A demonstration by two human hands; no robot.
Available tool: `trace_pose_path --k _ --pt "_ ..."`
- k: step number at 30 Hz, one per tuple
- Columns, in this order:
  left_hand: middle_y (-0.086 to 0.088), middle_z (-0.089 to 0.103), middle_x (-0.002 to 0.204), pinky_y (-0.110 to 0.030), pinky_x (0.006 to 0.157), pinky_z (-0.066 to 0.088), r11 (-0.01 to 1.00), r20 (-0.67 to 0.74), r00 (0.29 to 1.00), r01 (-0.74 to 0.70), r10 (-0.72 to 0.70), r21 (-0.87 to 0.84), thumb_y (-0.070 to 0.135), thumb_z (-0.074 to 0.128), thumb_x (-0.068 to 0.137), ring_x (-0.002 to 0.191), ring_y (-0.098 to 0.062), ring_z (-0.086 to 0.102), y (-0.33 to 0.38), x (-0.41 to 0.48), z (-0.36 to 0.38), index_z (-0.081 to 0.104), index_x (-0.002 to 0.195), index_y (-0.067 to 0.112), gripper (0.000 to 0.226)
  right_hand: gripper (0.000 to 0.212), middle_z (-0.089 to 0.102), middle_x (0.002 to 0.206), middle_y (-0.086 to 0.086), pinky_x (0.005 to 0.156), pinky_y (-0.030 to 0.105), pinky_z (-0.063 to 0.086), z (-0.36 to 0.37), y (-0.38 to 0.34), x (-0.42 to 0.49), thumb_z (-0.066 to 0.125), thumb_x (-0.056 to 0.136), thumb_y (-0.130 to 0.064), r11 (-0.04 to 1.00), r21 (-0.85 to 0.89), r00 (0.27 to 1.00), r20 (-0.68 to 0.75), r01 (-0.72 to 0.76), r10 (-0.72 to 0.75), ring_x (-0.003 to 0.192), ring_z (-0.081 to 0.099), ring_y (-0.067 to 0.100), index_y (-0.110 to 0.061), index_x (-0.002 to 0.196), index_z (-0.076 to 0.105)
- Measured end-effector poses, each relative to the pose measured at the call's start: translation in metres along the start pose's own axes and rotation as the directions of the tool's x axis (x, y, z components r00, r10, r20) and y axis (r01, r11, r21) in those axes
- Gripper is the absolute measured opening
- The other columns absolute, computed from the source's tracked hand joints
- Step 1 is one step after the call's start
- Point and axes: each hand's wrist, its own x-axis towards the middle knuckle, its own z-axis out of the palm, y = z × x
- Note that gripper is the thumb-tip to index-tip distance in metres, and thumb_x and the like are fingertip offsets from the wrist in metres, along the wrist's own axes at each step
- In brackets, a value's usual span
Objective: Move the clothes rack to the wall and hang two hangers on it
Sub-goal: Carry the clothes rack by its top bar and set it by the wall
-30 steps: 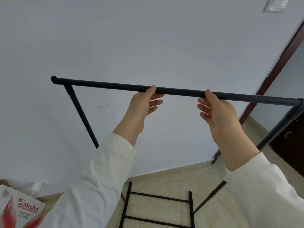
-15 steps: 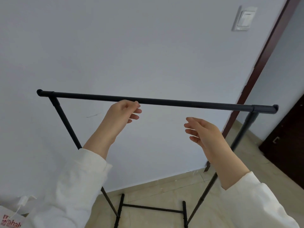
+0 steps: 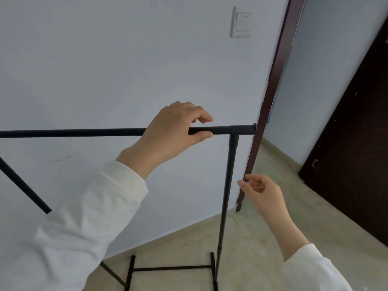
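The black clothes rack stands close to the white wall. Its top bar [image 3: 73,132] runs level across the view, its right upright [image 3: 228,185] drops to the base frame [image 3: 172,267] on the floor. My left hand [image 3: 172,133] is in front of the bar near its right end. The index finger curls above the bar and the thumb lies just under it, not clamped. My right hand [image 3: 262,192] hangs lower, right of the upright, with fingers loosely curled and nothing in it. No hangers are in view.
A dark brown door frame [image 3: 270,91] stands just right of the rack's end, with a dark door [image 3: 357,133] beyond it. A light switch [image 3: 241,22] is on the wall above. Beige tiled floor [image 3: 262,238] stretches to the right.
Both hands have let go of the top bar. My left hand slid right toward the bar's end, my right hand dropped below it. The view has swung right.
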Motion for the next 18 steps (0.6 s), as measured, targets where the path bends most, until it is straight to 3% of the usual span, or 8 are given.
trace_pose_path --k 4,10,14,18 --pt "0.011 0.063 0.112 -0.023 0.082 0.034 0.992 0.077 0.997 -0.020 0.010 0.128 0.047 0.058 0.080 0.102 -0.013 0.055 0.007 0.017 0.007 0.061 0.111 0.031 0.035 0.037 0.058 0.074 -0.009 0.061 0.016 0.042 -0.002 0.006 0.014 0.068 0.077 -0.033 0.996 -0.070 0.996 0.072 0.049 -0.044 0.069 0.052 0.008 -0.019 0.110 0.058" --pt "0.011 0.063 0.100 -0.026 0.076 0.035 0.989 0.156 0.987 0.019 -0.042 0.146 0.044 0.057 0.082 0.096 -0.013 0.057 0.000 0.025 0.012 0.065 0.100 0.030 0.024 0.042 0.056 0.075 -0.014 0.063 0.022 0.046 0.013 0.005 0.028 0.065 0.078 -0.037 0.978 -0.180 0.986 0.142 0.107 -0.082 0.068 0.051 0.005 -0.021 0.116 0.058" --pt "0.007 0.065 0.096 -0.026 0.075 0.035 0.988 0.174 0.985 -0.032 0.006 0.150 0.045 0.055 0.083 0.093 -0.014 0.055 -0.010 0.028 0.014 0.065 0.098 0.028 0.025 0.033 0.052 0.072 -0.015 0.064 0.027 0.048 0.022 0.003 0.034 0.064 0.080 -0.034 0.965 -0.230 0.985 0.142 0.127 -0.096 0.064 0.049 0.005 -0.018 0.108 0.063" --pt "0.007 0.065 0.093 -0.027 0.078 0.034 0.986 0.170 0.983 -0.088 0.063 0.140 0.048 0.055 0.082 0.093 -0.015 0.053 -0.020 0.035 0.014 0.065 0.096 0.028 0.026 0.026 0.053 0.071 -0.015 0.063 0.021 0.042 0.025 0.004 0.038 0.065 0.080 -0.031 0.949 -0.273 0.985 0.112 0.156 -0.130 0.064 0.049 0.004 -0.016 0.101 0.065"
